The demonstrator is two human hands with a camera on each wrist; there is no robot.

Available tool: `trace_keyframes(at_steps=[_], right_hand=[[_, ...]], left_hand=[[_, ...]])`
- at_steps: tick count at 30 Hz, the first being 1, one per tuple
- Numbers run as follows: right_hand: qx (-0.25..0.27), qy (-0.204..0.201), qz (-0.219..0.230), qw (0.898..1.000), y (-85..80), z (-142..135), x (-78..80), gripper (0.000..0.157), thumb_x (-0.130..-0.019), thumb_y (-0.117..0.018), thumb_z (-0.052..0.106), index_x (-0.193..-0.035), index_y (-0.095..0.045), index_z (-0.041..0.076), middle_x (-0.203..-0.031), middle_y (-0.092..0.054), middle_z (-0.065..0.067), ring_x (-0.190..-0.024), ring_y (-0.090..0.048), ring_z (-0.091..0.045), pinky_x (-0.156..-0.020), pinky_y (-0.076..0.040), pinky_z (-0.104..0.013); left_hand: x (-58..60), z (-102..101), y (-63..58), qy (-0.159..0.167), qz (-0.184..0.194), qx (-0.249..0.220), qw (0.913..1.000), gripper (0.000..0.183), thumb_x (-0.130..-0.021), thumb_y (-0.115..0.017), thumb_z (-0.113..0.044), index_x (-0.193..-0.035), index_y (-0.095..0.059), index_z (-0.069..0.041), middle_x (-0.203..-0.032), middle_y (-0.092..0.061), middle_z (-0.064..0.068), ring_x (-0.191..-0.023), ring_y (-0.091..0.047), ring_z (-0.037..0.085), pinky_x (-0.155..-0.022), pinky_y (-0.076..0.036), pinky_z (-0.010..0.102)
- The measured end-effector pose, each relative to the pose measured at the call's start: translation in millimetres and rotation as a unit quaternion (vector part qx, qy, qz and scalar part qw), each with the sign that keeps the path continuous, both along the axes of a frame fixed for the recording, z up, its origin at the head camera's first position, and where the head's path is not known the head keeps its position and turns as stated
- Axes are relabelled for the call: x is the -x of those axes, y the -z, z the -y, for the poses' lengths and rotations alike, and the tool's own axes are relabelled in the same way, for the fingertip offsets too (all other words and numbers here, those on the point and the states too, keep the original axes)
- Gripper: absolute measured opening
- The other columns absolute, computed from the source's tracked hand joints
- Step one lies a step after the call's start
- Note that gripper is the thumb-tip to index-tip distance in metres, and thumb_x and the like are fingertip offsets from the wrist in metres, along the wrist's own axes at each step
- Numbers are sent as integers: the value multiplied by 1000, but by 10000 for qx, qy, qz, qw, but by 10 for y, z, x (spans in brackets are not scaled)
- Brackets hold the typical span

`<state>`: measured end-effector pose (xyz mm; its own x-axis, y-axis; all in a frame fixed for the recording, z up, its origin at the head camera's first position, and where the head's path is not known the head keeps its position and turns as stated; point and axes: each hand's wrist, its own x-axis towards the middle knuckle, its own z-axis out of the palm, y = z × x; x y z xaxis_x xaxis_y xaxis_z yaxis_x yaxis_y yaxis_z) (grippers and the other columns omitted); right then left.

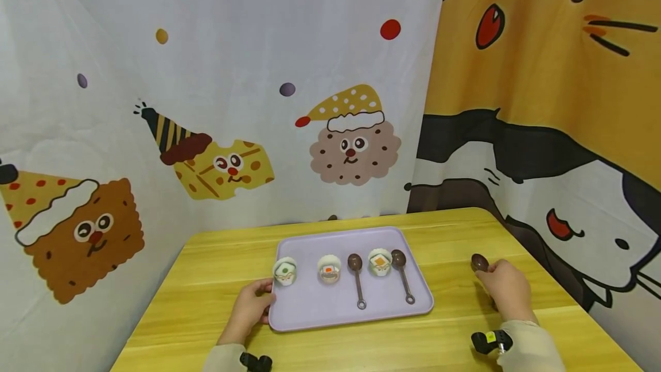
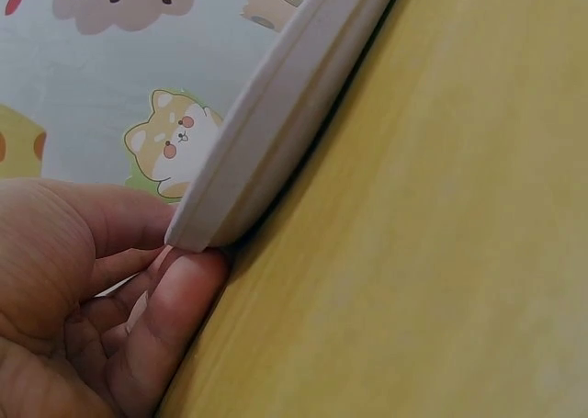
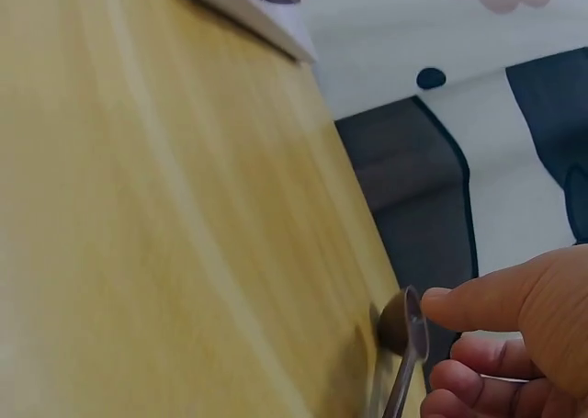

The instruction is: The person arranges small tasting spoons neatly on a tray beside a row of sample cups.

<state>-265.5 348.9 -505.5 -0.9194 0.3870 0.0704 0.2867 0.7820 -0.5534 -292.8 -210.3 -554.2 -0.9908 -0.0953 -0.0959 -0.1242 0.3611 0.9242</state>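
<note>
My left hand grips the front-left edge of a lilac tray, its rim pinched between thumb and fingers. In the left wrist view the tray's rim runs up and away from the fingertips. On the tray lie two brown spoons with ringed handle ends. Right of the tray, my right hand is at a third brown spoon. In the right wrist view one fingertip is right at the rim of that spoon's bowl, and the other fingers are loosely bent beside the handle.
Three small pale pieces with printed pictures, at the left, middle and right, sit on the tray. The yellow wood-grain table ends at a printed curtain behind and to the right.
</note>
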Motion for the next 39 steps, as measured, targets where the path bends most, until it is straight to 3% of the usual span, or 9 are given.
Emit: trace_keyframes(at_steps=[9,20,30,39], right_hand=[[2,-20,265,9996,129,-112,-27,29,-88,-72,25,-86,-61,-2,-72,-59,-11,-66,-55,-26,-55,-40,-35],[-114,-11,334,9994,194,-149,-19,28,-87,-73,23,-94,-66,-4,-86,-66,-20,-74,-60,-32,-62,-48,-45],[78,-132,170,9997,41,-126,-18,26,-89,-66,20,-94,-66,-6,-74,-62,-10,-67,-56,-25,-55,-42,-35],[60,-227,151,9996,-187,-85,-21,32,-92,-67,25,-96,-66,-6,-74,-64,-9,-62,-58,-22,-51,-43,-35]], left_hand=[[-3,-9,9,25,-21,-10,10000,43,-90,-66,-1,-133,-61,5,-115,-62,18,-68,-62,21,-50,-58,38],[-8,-12,9,27,-35,-32,10000,43,-90,-66,-1,-133,-61,5,-114,-62,18,-67,-62,20,-50,-58,38],[-19,-5,0,-36,-71,-5,10000,45,-89,-66,0,-133,-60,5,-115,-63,19,-64,-63,20,-49,-57,38],[-15,2,15,8,-144,13,9999,44,-89,-66,1,-133,-60,7,-115,-63,19,-64,-63,19,-49,-58,39]])
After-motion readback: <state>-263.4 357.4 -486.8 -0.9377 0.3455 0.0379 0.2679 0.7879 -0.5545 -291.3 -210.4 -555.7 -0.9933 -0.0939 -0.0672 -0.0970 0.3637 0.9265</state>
